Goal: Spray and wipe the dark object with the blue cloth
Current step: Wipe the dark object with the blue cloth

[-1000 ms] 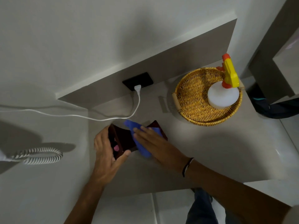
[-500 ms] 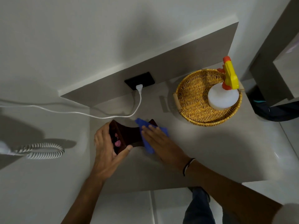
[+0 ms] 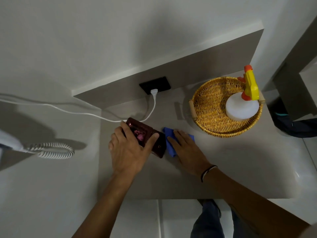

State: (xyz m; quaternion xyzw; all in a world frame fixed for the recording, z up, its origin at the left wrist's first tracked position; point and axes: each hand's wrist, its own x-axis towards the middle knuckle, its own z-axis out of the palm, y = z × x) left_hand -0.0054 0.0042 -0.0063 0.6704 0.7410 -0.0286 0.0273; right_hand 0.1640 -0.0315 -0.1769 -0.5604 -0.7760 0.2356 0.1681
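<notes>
A dark reddish-brown flat object (image 3: 158, 146) with a pink pattern lies on the grey counter (image 3: 223, 165). My left hand (image 3: 127, 150) grips it from above, thumb on its right side and fingers on its left. Right beside it lies the blue cloth (image 3: 169, 143), pressed flat onto the counter by my right hand (image 3: 186, 148); the cloth touches the object's right edge. A white spray bottle (image 3: 241, 107) with a yellow and orange trigger stands in the wicker basket (image 3: 211, 107) at the back right.
A white cable (image 3: 82, 113) runs from a plug in the black wall socket (image 3: 155, 85) across to the left. A coiled white cord (image 3: 53, 150) lies at left. The counter's front edge is near my legs. A dark bag (image 3: 295, 126) sits at far right.
My right hand has slid the blue cloth off the dark object to the right, onto the counter. My left hand has closed further over the object, which has turned.
</notes>
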